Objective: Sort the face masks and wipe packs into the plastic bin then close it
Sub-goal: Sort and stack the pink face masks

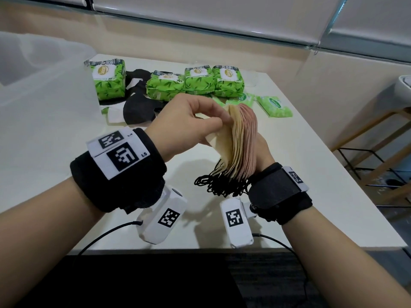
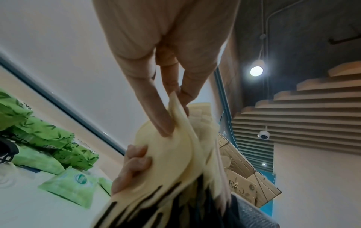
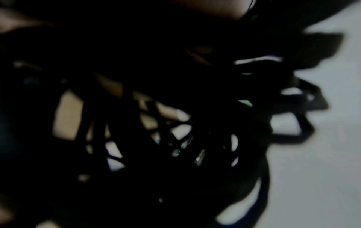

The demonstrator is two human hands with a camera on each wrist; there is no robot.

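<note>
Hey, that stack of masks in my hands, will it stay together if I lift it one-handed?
Probably not neatly. The stack of masks already fans apart where the left hand peels a cream sheet, so it looks thin and floppy. It seems light. The black ear loops hang loose in a tangle and may snag.

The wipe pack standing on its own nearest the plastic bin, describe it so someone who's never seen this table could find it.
Start at the translucent plastic bin on the table's far left. Just right of it stands a tall green wipe pack with a leaf print and a white lid. A pile of black face masks separates it from the three similar packs huddled together.
</note>
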